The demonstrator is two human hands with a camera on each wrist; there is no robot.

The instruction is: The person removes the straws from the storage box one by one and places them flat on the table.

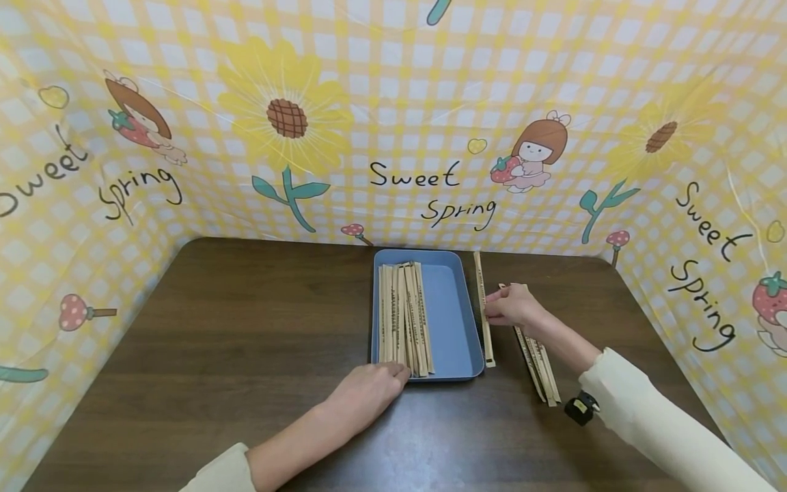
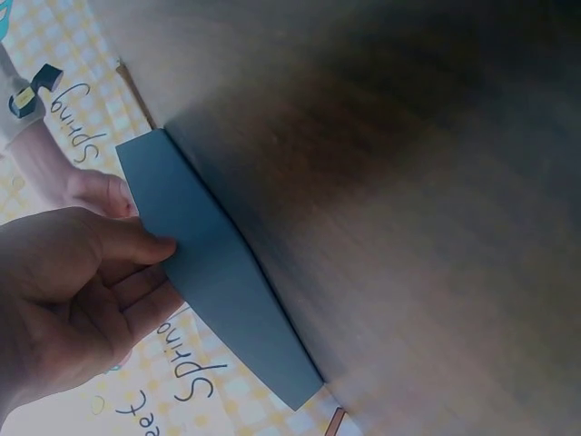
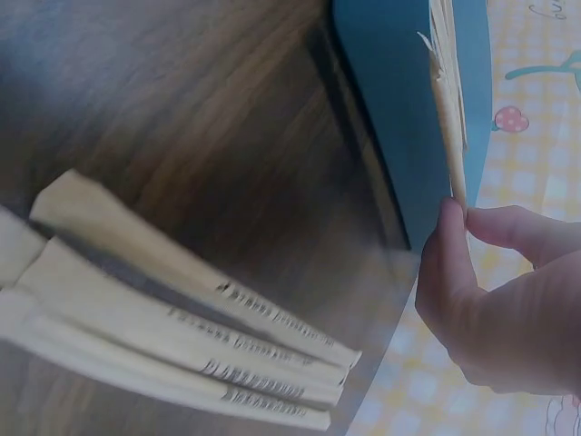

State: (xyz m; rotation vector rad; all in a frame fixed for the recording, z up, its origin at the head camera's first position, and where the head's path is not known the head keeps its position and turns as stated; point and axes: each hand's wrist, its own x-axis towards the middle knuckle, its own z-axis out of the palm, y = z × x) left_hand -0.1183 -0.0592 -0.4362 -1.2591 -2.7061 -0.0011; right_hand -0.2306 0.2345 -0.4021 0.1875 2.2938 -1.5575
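Observation:
A blue rectangular tray (image 1: 451, 307) lies on the table, with several paper-wrapped chopstick packets (image 1: 402, 321) side by side along its left half. My left hand (image 1: 375, 389) grips the tray's near left rim; in the left wrist view its thumb presses the outer wall (image 2: 213, 254) and the fingers reach over the edge. Just right of the tray, my right hand (image 1: 516, 306) pinches one chopstick packet (image 1: 481, 273) between thumb and fingers. The right wrist view shows this held packet (image 3: 449, 127) standing on end in front of the tray's side.
A small fan of loose chopstick packets (image 1: 537, 362) lies on the brown table (image 1: 264, 314) under and beside the right forearm. Behind and at both sides rises a yellow checked cloth (image 1: 393, 123). A small black device (image 1: 581, 408) sits at the right wrist.

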